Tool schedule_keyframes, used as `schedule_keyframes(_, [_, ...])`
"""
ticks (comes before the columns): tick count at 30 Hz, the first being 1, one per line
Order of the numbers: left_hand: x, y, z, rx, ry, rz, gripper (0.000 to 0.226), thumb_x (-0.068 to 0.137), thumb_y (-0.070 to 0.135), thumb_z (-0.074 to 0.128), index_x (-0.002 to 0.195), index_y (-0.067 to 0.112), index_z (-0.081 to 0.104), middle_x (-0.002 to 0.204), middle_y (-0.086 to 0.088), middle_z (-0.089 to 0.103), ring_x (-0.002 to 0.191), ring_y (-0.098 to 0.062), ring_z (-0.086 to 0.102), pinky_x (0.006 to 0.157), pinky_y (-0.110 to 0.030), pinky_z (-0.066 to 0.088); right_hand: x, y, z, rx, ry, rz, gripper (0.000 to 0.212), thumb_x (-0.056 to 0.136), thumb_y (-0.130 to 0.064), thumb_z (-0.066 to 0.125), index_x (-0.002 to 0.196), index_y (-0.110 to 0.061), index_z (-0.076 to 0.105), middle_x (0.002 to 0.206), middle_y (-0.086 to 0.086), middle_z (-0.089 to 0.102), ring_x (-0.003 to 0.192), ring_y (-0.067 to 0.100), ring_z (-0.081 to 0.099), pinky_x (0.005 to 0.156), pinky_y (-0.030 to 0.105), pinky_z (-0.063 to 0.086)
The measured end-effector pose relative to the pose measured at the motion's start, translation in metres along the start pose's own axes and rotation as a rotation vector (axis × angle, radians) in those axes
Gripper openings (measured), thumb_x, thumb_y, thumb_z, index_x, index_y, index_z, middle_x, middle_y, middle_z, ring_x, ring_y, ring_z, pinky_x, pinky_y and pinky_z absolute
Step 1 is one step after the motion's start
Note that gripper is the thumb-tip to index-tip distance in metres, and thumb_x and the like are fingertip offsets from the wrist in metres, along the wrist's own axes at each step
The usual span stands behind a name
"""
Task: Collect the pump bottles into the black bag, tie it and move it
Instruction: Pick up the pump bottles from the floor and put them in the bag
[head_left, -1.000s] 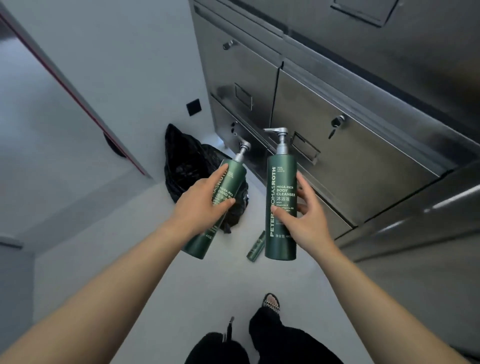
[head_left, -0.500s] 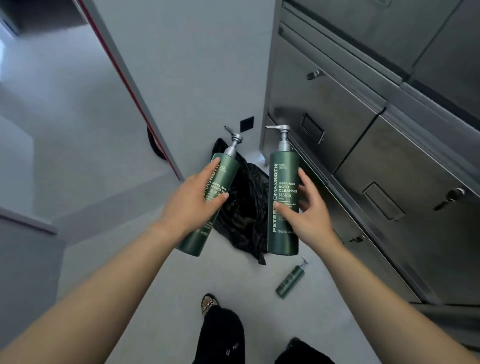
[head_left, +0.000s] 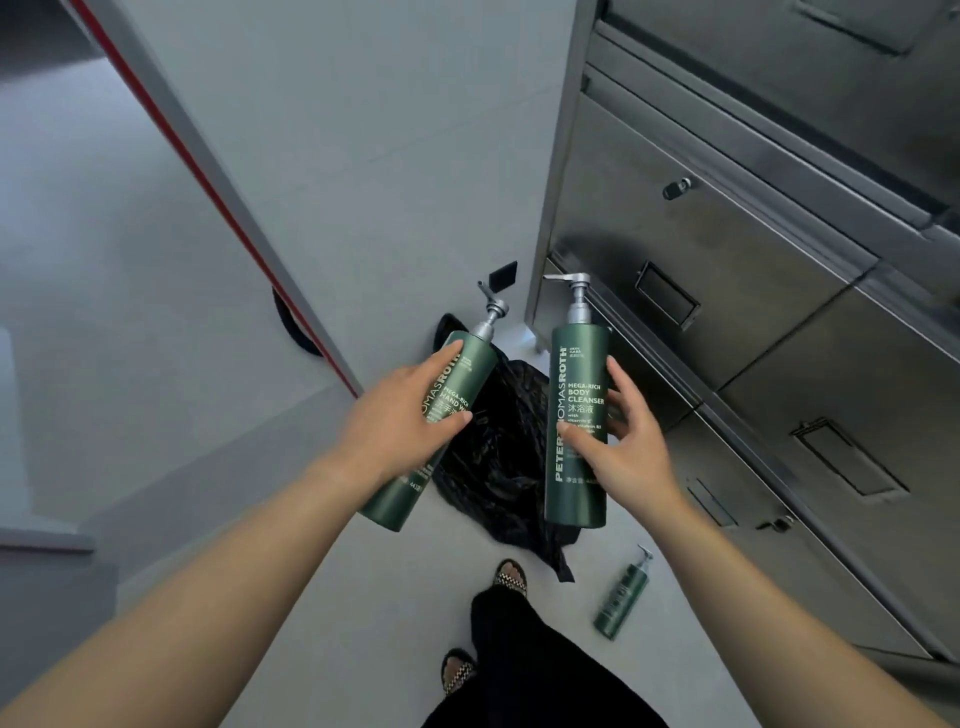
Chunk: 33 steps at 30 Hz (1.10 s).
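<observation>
We hold two green pump bottles over the floor. Our left hand (head_left: 400, 415) wraps around the hand wash bottle (head_left: 434, 431), which tilts to the right. Our right hand (head_left: 626, 441) grips the body cleanser bottle (head_left: 576, 410), which stands upright. Between and below them the black bag (head_left: 498, 467) lies crumpled on the floor (head_left: 363, 597) beside the steel cabinet (head_left: 753, 312). A smaller green bottle (head_left: 622, 597) lies on the floor near our sandalled feet (head_left: 511, 571).

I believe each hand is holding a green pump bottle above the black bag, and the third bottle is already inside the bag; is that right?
Not quite: the third bottle lies on the floor beside the black bag, as the head view shows. The left hand and right hand do each hold a bottle.
</observation>
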<state>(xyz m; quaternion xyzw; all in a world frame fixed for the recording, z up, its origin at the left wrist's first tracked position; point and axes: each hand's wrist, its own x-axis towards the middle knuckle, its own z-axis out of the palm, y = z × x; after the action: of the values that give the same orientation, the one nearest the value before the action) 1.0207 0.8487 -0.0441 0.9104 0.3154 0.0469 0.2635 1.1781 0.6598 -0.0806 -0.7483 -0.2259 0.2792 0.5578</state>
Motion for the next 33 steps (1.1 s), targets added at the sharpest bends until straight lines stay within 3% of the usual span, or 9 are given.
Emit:
schedule_keyframes(4, [0.037, -0.019, -0.014, 0.023, 0.017, -0.031, 0.075, 0.081, 0.048, 0.064, 0.144, 0.047, 0.023, 0.117, -0.006, 0.058, 0.107, -0.023, 0.055, 0.079, -0.027, 0.036, 0.044, -0.004, 0.024, 0.039, -0.022, 0.028, 0.084, 0.075, -0.016, 0.077, 0.129, -0.059, 0.029, 0.111, -0.028, 0.050, 0.091, -0.015, 0.059, 0.064, 0.007, 0.047])
schedule_keyframes(8, [0.076, -0.035, -0.022, 0.005, 0.023, -0.026, 0.075, 0.080, 0.047, 0.064, 0.144, 0.045, 0.024, 0.115, -0.006, 0.058, 0.105, -0.023, 0.055, 0.079, -0.027, 0.037, 0.070, -0.004, 0.044, 0.074, -0.018, 0.070, 0.088, 0.075, -0.015, 0.077, 0.139, -0.049, 0.028, 0.114, -0.027, 0.049, 0.094, -0.012, 0.059, 0.063, 0.006, 0.048])
schedule_keyframes(10, [0.092, -0.042, -0.021, -0.023, 0.011, -0.006, 0.076, 0.081, 0.046, 0.064, 0.145, 0.044, 0.023, 0.118, -0.006, 0.058, 0.106, -0.022, 0.055, 0.080, -0.027, 0.038, 0.078, -0.005, 0.051, 0.053, 0.005, 0.074, 0.088, 0.074, -0.014, 0.076, 0.135, -0.056, 0.029, 0.110, -0.031, 0.053, 0.094, -0.016, 0.058, 0.064, 0.005, 0.048])
schedule_keyframes(13, [0.120, -0.056, -0.014, -0.053, -0.047, 0.045, 0.077, 0.081, 0.046, 0.065, 0.145, 0.042, 0.024, 0.119, -0.006, 0.060, 0.106, -0.023, 0.055, 0.079, -0.026, 0.036, 0.087, -0.003, 0.062, 0.007, 0.066, 0.099, 0.086, 0.073, -0.018, 0.077, 0.130, -0.061, 0.029, 0.107, -0.042, 0.053, 0.097, -0.010, 0.059, 0.072, 0.010, 0.049])
schedule_keyframes(15, [0.138, -0.068, -0.007, -0.053, -0.108, 0.107, 0.076, 0.081, 0.045, 0.065, 0.145, 0.042, 0.025, 0.119, -0.006, 0.060, 0.105, -0.023, 0.056, 0.077, -0.024, 0.033, 0.089, 0.001, 0.071, -0.019, 0.124, 0.128, 0.085, 0.072, -0.023, 0.078, 0.135, -0.055, 0.030, 0.110, -0.037, 0.053, 0.099, -0.005, 0.059, 0.078, 0.014, 0.048])
schedule_keyframes(19, [0.169, -0.095, 0.014, -0.087, -0.247, 0.240, 0.076, 0.081, 0.041, 0.067, 0.145, 0.040, 0.026, 0.117, -0.006, 0.061, 0.102, -0.021, 0.056, 0.075, -0.023, 0.033, 0.082, 0.024, 0.096, -0.035, 0.301, 0.206, 0.083, 0.071, -0.026, 0.078, 0.132, -0.059, 0.032, 0.113, -0.038, 0.048, 0.099, -0.012, 0.055, 0.071, 0.003, 0.046])
schedule_keyframes(23, [0.190, -0.128, 0.042, 0.000, -0.358, 0.355, 0.076, 0.081, 0.040, 0.067, 0.146, 0.037, 0.027, 0.116, -0.010, 0.060, 0.104, -0.026, 0.056, 0.077, -0.026, 0.037, 0.075, 0.064, 0.125, -0.015, 0.426, 0.293, 0.081, 0.072, -0.023, 0.077, 0.135, -0.052, 0.034, 0.107, -0.043, 0.052, 0.096, -0.014, 0.056, 0.068, 0.000, 0.044])
schedule_keyframes(28, [0.207, -0.166, 0.106, -0.004, -0.364, 0.317, 0.076, 0.079, 0.046, 0.066, 0.144, 0.044, 0.026, 0.111, -0.003, 0.060, 0.098, -0.022, 0.057, 0.074, -0.027, 0.038, 0.081, 0.137, 0.145, 0.034, 0.471, 0.345, 0.082, 0.073, -0.022, 0.078, 0.137, -0.050, 0.034, 0.120, -0.028, 0.052, 0.101, -0.009, 0.057, 0.071, 0.003, 0.047])
schedule_keyframes(33, [0.212, -0.213, 0.224, -0.066, -0.342, 0.296, 0.077, 0.078, 0.040, 0.070, 0.143, 0.043, 0.030, 0.113, -0.002, 0.060, 0.101, -0.021, 0.057, 0.081, -0.031, 0.045, 0.110, 0.253, 0.159, 0.068, 0.503, 0.317, 0.084, 0.074, -0.019, 0.077, 0.135, -0.054, 0.031, 0.117, -0.040, 0.050, 0.105, -0.011, 0.056, 0.078, 0.011, 0.049])
